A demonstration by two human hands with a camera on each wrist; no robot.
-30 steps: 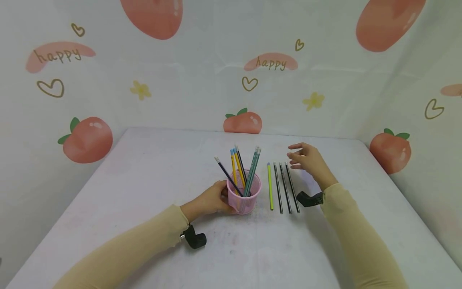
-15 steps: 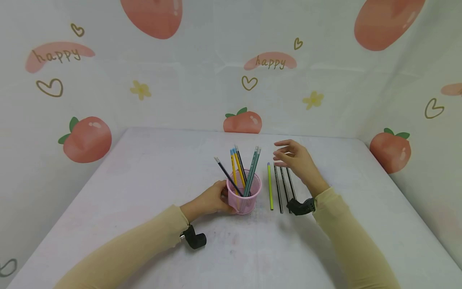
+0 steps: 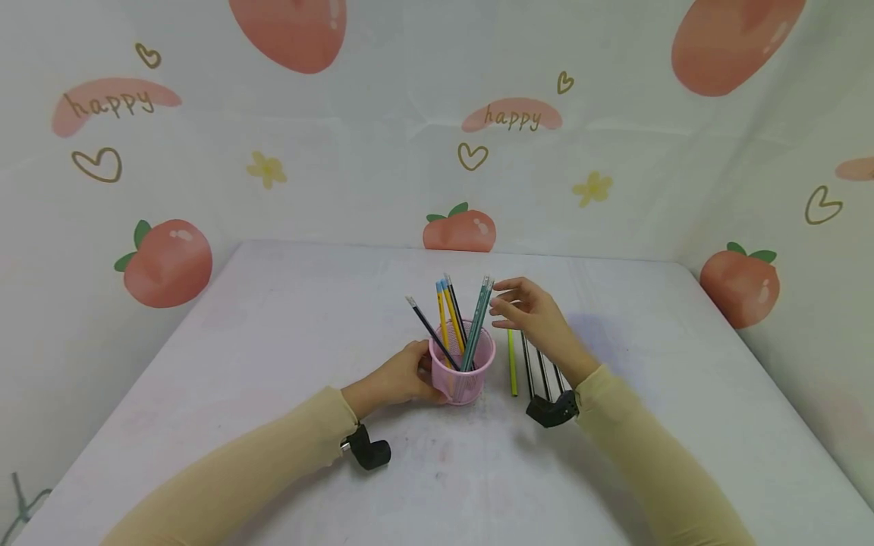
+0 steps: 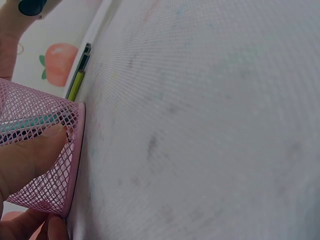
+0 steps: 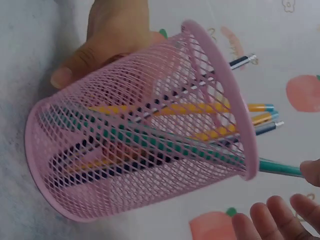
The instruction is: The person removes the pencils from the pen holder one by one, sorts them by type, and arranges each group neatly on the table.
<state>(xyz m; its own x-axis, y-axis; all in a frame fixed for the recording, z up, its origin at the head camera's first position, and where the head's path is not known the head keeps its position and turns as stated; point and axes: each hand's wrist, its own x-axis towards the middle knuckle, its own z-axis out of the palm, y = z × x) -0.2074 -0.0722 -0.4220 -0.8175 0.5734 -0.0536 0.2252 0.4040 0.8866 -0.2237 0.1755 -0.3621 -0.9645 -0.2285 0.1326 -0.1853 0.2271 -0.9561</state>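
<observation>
A pink mesh pencil cup (image 3: 461, 383) stands upright on the table. My left hand (image 3: 399, 375) grips it from the left, the thumb (image 4: 37, 155) against the mesh in the left wrist view. Yellow, dark and green pencils lean inside, eraser ends up. My right hand (image 3: 536, 315) is at the top of the green pencils (image 3: 476, 326), fingers spread apart. In the right wrist view the thumb (image 5: 312, 172) meets a green pencil's end (image 5: 280, 167); whether it presses there I cannot tell. Under this hand lie a lime-green pencil (image 3: 513, 368) and three dark pencils (image 3: 528, 371), partly hidden.
The white table (image 3: 273, 318) reaches back to a fabric backdrop (image 3: 382, 152) printed with peaches, hearts and flowers. A black wrist camera (image 3: 369, 451) sits under the left sleeve, and another camera (image 3: 551, 409) hangs over the near ends of the dark pencils.
My right hand has moved left, from beyond the dark pencils to the green pencils' tops. The left hand and the cup have stayed in place.
</observation>
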